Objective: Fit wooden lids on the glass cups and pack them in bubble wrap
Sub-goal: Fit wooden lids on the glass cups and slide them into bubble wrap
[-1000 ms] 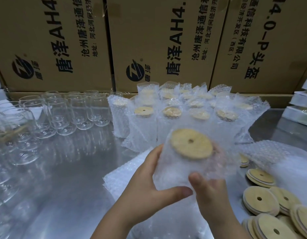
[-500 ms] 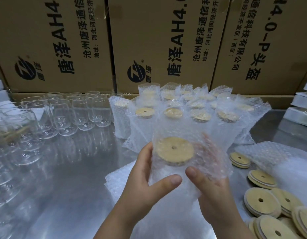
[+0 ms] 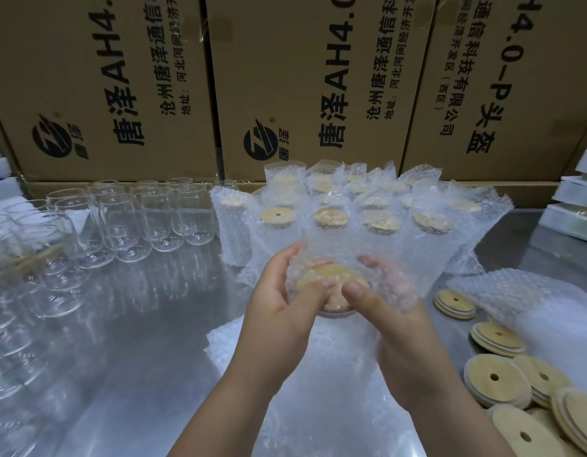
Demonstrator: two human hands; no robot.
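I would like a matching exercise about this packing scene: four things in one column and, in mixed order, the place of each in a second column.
1. empty glass cups
2. loose wooden lids
3. wrapped cups
4. cup being wrapped

A. on the right
B. held by left hand and right hand
C. on the left
D. rear centre

Pairs: 1-C, 2-A, 3-D, 4-B

The boxes (image 3: 285, 77) at the back are plain brown cardboard printed with black lettering and a round black logo, and the table (image 3: 137, 341) is silvery grey with pale reflections. The cups (image 3: 160, 219) are clear and colourless. The bubble wrap (image 3: 367, 245) is milky, see-through white dotted all over with small bubbles, and the lids (image 3: 494, 379) are pale yellow-tan wood with a dark centre hole.
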